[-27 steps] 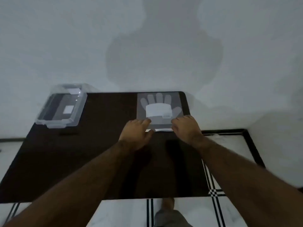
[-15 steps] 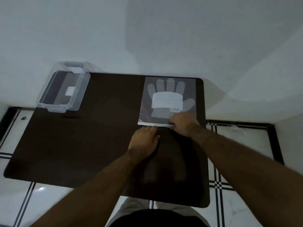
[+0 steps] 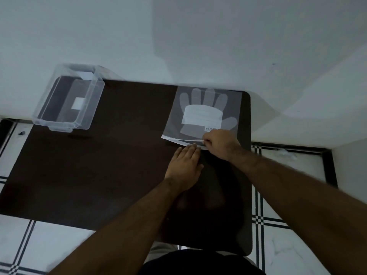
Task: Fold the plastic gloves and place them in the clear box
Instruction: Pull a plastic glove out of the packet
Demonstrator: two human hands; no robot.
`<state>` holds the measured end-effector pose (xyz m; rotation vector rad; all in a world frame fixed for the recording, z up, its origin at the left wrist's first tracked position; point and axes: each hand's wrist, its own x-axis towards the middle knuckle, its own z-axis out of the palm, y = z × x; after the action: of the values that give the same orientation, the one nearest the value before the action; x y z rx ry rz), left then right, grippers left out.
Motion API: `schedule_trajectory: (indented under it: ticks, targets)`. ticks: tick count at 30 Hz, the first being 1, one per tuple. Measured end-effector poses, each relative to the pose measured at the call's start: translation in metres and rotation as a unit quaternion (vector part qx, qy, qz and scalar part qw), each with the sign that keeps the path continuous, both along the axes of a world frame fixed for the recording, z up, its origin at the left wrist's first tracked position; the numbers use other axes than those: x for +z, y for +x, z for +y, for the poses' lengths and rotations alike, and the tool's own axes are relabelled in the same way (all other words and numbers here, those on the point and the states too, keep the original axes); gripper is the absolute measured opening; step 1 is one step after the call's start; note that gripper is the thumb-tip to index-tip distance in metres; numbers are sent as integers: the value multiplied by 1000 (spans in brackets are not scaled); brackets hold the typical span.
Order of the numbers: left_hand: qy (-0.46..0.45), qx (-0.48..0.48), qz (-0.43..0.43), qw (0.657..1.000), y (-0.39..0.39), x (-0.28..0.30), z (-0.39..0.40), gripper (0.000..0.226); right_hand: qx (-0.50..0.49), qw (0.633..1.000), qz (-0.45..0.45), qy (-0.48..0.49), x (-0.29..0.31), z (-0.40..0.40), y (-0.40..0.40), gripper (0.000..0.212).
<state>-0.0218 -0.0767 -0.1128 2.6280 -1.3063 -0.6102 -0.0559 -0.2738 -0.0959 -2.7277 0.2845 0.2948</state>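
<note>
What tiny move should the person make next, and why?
Probably lift the pinched near edge upward. The right hand pinches the glove packet at that edge, the left hand lies flat on the table just before it, and the clear box is still empty.

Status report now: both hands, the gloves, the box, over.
Right hand pinching near edge of glove pack. Left hand flat on table. Clear box open, far left; path clear.

One dark brown rectangular worktop [image 3: 99, 165] carries one clear plastic box [image 3: 67, 99] and one flat translucent packet of plastic gloves [image 3: 204, 114] printed with one hand shape. Two bare hands show: one left hand [image 3: 183, 167], one right hand [image 3: 220, 142].
</note>
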Motion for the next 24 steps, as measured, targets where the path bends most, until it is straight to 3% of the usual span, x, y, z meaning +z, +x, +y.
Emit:
schedule_trajectory:
  ticks: [8,16,24]
  targets:
    - [-4,49,-21,999,17,-9,-13,52,-96,991,-93,28,-3,-6,13,21]
    - [58,1,-107,993,40,5,-43,30,-131,984,-119,34,-7,-9,20,20]
    - [98,-24,-130,986,57,8,-70,21,-132,984,-113,32,-6,-18,22,21]
